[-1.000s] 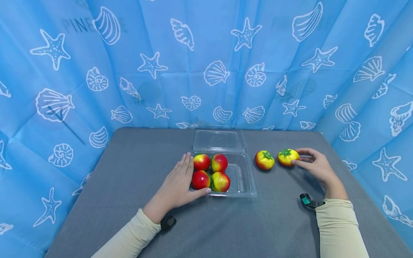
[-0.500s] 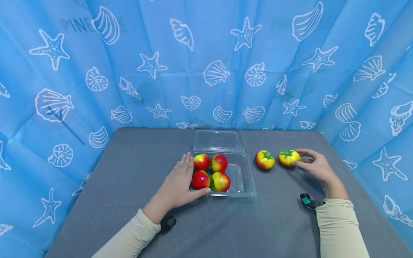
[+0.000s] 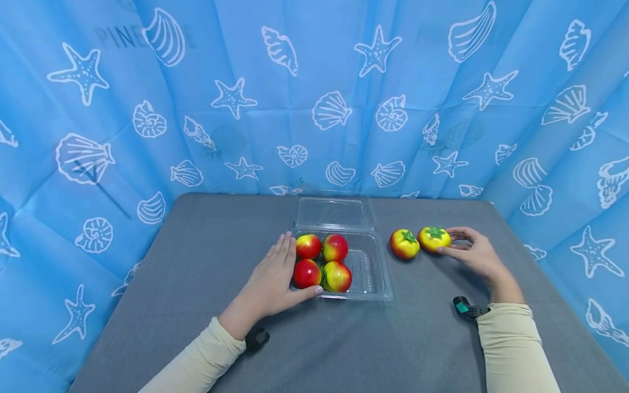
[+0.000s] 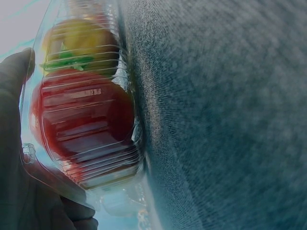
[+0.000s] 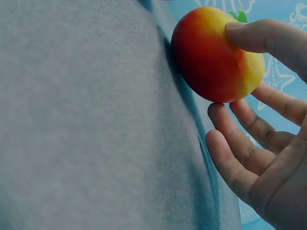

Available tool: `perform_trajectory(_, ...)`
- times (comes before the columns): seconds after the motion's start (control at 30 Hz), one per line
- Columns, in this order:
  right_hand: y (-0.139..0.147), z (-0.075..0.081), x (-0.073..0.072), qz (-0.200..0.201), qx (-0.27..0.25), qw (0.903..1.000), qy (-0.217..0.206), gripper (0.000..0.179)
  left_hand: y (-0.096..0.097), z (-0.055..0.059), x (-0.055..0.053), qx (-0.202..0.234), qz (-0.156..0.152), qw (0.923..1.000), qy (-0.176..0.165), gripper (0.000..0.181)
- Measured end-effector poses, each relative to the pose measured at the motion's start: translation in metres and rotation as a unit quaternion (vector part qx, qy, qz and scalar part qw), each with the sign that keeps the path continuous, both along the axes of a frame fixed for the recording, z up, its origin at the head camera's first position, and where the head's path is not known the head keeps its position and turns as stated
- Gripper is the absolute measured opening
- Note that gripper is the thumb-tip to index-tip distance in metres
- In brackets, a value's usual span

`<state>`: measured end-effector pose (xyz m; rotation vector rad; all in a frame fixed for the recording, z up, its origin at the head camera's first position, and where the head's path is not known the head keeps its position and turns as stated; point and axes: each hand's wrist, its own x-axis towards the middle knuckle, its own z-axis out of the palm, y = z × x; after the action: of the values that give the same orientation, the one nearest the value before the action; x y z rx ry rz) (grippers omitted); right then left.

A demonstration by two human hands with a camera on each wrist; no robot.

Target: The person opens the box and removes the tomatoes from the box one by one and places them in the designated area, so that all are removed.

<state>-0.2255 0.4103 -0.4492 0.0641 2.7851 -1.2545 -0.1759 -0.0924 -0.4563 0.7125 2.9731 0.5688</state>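
Observation:
In the head view my right hand [image 3: 474, 254] pinches a glossy red-and-yellow toy tomato [image 3: 434, 240] with a green star-shaped calyx. The right wrist view has the thumb on this tomato's upper side [image 5: 211, 57] and fingertips against its lower side; it sits low at the tabletop. A second such tomato [image 3: 404, 244] stands just left of it. My left hand [image 3: 272, 284] rests along the left side of a clear plastic clamshell box [image 3: 379, 273], fingers straight, thumb along its front rim. Inside the box's left part are several more tomatoes [image 3: 307, 273], also seen through its ribbed wall in the left wrist view.
The box's hinged lid [image 3: 331, 213] lies folded back toward the rear edge of the grey cloth-covered table [image 3: 221, 229]. A blue curtain [image 3: 295, 82] with white shells and starfish hangs behind and at both sides.
My right hand has shifted the pinched tomato slightly left, close up to the second one. The left hand and the box hold their place.

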Motion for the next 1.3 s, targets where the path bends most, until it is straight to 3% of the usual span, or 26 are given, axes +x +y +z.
perform_trajectory(0.3, -0.007, 0.000, 0.001, 0.002, 0.005, 0.9999, 0.008, 0.074, 0.000, -0.001, 0.000, -0.003, 0.003, 1.0000, 0.001, 0.120)
perform_trajectory(0.6, -0.002, 0.003, 0.002, 0.004, 0.003, 0.9999, -0.013, 0.071, 0.001, 0.000, 0.000, -0.006, 0.004, 1.0000, -0.001, 0.120)
perform_trajectory(1.03, 0.003, 0.010, 0.005, -0.004, -0.014, 0.9998, 0.010, 0.067, 0.001, 0.001, 0.000, -0.002, 0.001, 1.0000, -0.002, 0.120)
perform_trajectory(1.3, -0.002, 0.022, 0.010, -0.010, -0.015, 0.9994, 0.031, 0.070, 0.000, 0.002, 0.001, 0.001, 0.000, 1.0000, -0.005, 0.119)
